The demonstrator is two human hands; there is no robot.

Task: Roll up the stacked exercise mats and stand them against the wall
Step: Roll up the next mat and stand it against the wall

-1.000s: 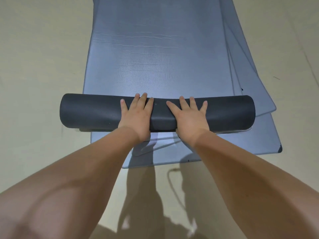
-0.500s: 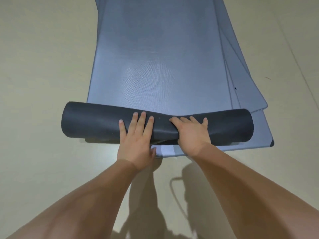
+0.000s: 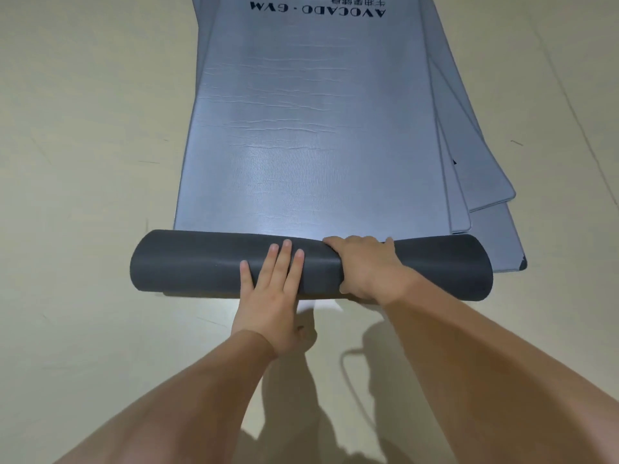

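Both my hands are on the rolled mat [image 3: 201, 264].
My left hand [image 3: 273, 296] presses it with straight, slightly spread fingers, and my right hand [image 3: 365, 266] curls over its top, gripping. It lies across the near end of the stacked mats [image 3: 318, 128].

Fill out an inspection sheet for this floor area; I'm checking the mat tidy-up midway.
surface: beige floor, a few faint scuffs.
job's things: top mat partly rolled into a dark roll; other mats lie flat beneath it, fanned out to the right.
clutter: nothing seen.
hands: left hand presses flat on the roll, fingers straight; right hand grips it, fingers curled over the far side.
cables: none seen, only a thin looped shadow on the floor.
surroundings: wall not in view.
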